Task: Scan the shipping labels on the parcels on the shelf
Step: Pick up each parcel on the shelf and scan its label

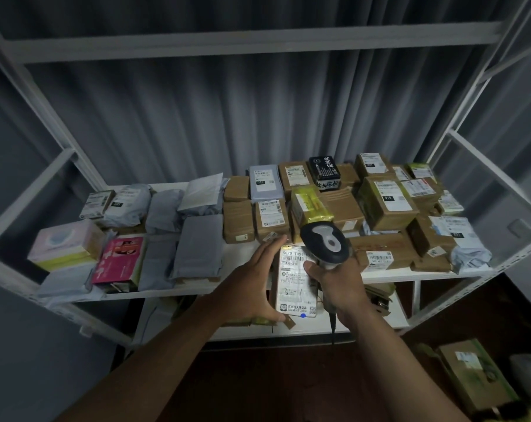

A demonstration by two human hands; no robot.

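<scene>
Parcel (294,281) held label-up in left hand (252,287) grip; right hand (337,284) grips scanner (326,245) just above, aimed for read.

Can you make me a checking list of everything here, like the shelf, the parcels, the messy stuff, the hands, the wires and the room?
Surface: white metal shelf, its board crowded with parcels.
Job's things: held parcel with its white label facing up; barcode scanner pointed down over it.
Clutter: brown boxes, grey mailer bags, a pink box, a black packet.
Hands: left hand holds the parcel by its left edge; right hand grips the scanner handle.
Cables: dark scanner cord hangs below the right hand.
Surroundings: grey ribbed wall behind; a labelled box low on the right.
</scene>
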